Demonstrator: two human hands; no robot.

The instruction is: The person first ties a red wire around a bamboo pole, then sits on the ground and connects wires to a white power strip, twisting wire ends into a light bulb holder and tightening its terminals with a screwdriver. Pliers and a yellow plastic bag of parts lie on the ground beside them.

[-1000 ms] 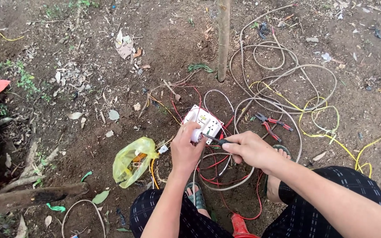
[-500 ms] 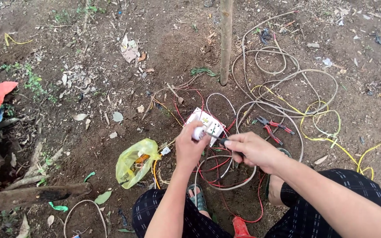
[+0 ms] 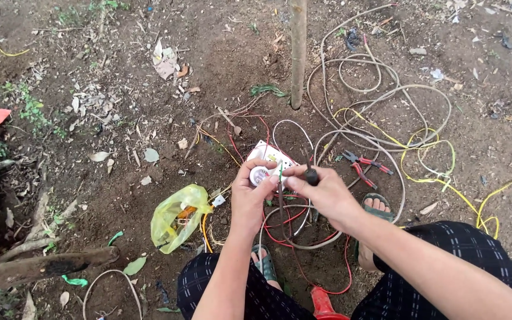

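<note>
**Socket box lifted into both hands over the wire tangle**

You hold the white socket box [image 3: 268,163] just above the dirt, in front of your knees. Your left hand [image 3: 255,192] closes its grip round the box's near end, thumb and fingers wrapped over a round white part. Your right hand [image 3: 327,192] pinches a dark-handled screwdriver [image 3: 310,175] in a narrow grip, with its handle standing up between your fingers and its tip hidden at the box.

A second ago the right hand sat lower and to the side of the box, the tool lying flatter. Now it has come up level with the left, the two hands meet at the box's edge, and the tool stands more upright. By the look of it, you have gone from steadying the box to working on one spot on it.

Red wires [image 3: 303,237] run from under the box and loop down between your sandalled feet. Red-handled pliers [image 3: 365,166] lie on the dirt just right of your hands, untouched. A yellow bag [image 3: 176,216] sits near your left forearm. Grey cable [image 3: 380,89] coils beyond, with yellow wire [image 3: 440,166] trailing right. A thin post [image 3: 298,53] stands well behind the box.
</note>
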